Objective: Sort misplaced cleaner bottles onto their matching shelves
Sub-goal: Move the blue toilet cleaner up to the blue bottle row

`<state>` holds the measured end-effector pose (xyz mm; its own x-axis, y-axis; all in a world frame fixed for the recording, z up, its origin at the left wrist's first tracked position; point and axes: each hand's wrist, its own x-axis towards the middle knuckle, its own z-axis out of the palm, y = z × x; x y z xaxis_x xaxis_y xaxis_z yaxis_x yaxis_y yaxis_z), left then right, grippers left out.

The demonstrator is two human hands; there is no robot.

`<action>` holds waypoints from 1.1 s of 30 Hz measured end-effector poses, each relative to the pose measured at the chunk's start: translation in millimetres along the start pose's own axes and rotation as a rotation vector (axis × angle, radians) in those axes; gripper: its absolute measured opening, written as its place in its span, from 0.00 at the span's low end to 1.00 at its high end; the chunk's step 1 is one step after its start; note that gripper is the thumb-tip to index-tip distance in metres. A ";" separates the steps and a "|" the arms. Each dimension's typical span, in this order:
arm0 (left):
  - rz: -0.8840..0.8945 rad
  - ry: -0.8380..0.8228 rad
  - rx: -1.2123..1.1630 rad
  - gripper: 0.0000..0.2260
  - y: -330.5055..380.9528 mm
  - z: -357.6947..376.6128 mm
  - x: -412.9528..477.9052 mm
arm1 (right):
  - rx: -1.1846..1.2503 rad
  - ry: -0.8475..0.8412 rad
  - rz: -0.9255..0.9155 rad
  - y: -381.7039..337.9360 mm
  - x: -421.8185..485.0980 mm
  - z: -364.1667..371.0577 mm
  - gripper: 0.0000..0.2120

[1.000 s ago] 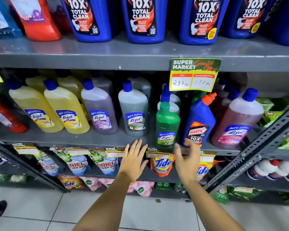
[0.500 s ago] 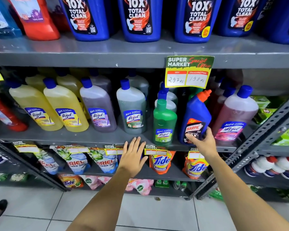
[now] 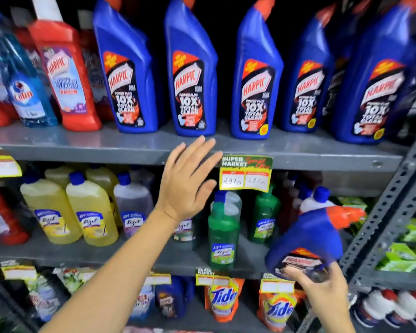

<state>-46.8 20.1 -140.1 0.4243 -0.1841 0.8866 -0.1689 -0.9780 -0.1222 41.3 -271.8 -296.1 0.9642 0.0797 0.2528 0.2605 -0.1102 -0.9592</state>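
At lower right, right hand (image 3: 322, 287) grips a blue Harpic bottle (image 3: 305, 241) by its base, fingers wrapped around the bottom of the label. Bottle is glossy moulded plastic, tilted, orange angled nozzle cap (image 3: 344, 216) pointing right; it is off the shelf, held in front of the middle shelf (image 3: 106, 257) edge, motion-blurred. Left hand (image 3: 185, 186) is raised in front of the top shelf (image 3: 82, 143) lip, palm flat, fingers spread and holding nothing, fingertips level with the grey painted metal edge.

Top shelf carries a row of matching blue Harpic bottles (image 3: 192, 75), same bent-neck shape, dark labels reading 10X TOTAL CLEAN, shiny plastic. Left of them stands a red Harpic bottle (image 3: 63, 73) with white cap, and a clear blue liquid bottle (image 3: 27, 92), tilted.

Middle shelf: translucent yellow Lizol bottles (image 3: 89, 212) with round blue caps, a purplish one (image 3: 132, 207) beside them, green Lizol bottles (image 3: 222, 236) near the centre, one pinkish bottle with blue cap (image 3: 317, 200) just behind the held bottle. A paper price tag (image 3: 246, 173), green and yellow, hangs off the top shelf lip just right of the left hand.

Below, soft orange Tide pouches (image 3: 222, 299) hang under yellow tags. A perforated grey steel upright (image 3: 394, 203) runs diagonally at right.
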 end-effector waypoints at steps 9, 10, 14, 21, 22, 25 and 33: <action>0.027 -0.050 0.273 0.17 -26.3 35.8 20.7 | 0.041 0.004 -0.423 -208.3 70.6 -43.1 0.17; 0.028 -0.025 0.281 0.16 -25.0 37.0 20.9 | 0.021 0.012 -0.459 -222.2 83.1 -41.0 0.16; 0.039 0.012 0.280 0.15 -24.3 39.4 20.4 | -0.101 0.024 -0.486 -250.5 142.3 -21.0 0.22; 0.009 0.018 0.222 0.14 -22.2 41.2 15.8 | -0.192 -0.104 -0.255 -233.7 184.3 1.8 0.27; 0.012 0.019 0.223 0.14 -21.9 40.7 15.6 | -0.196 -0.104 -0.241 -232.0 185.1 1.2 0.25; 0.021 0.019 0.235 0.14 -22.3 38.0 20.2 | -0.208 -0.126 -0.228 -238.8 180.8 -2.3 0.26; 0.007 0.017 0.240 0.15 -17.5 40.5 26.6 | -0.295 0.081 -0.301 -253.6 152.5 8.2 0.54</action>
<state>3.4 28.4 -132.4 0.4089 -0.1913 0.8923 0.0454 -0.9723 -0.2293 121.9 -223.6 -15.4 0.8406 0.0748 0.5364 0.5224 -0.3733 -0.7666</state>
